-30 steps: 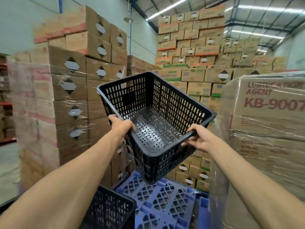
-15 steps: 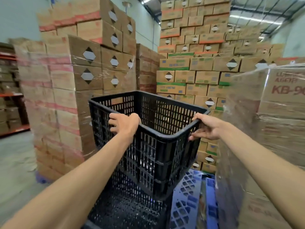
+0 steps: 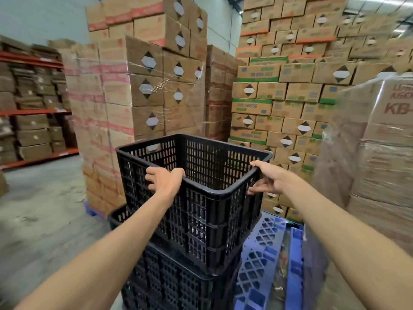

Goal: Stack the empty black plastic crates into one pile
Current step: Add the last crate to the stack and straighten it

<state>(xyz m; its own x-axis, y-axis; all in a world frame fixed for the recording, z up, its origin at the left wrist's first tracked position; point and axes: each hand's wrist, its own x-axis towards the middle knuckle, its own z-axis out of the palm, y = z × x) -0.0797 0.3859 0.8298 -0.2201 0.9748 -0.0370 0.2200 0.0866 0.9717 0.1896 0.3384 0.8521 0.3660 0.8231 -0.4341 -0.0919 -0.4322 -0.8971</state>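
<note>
The upper crate [image 3: 196, 198] has come down since a second ago: then it was tipped up with its open mouth toward the camera, now it is level and its base sits in the mouth of the lower crate [image 3: 169, 280], skewed a little against it. Whether it is fully seated I cannot tell, so my judgement is the stacking step is nearly done but not released.

The left hand [image 3: 165, 182] is curled over the near rim, fingers wrapped inside. The right hand [image 3: 267, 181] pinches the corner rim to its side, thumb on top and fingers underneath.

Beyond the hands stand wrapped cardboard boxes [image 3: 145, 90]; to the right of the right hand a wrapped pallet load [image 3: 384, 153] crowds close. Below that hand lies a blue pallet [image 3: 263, 253]. Left of the left hand the concrete floor [image 3: 40, 209] is open, the freest way to step back.
</note>
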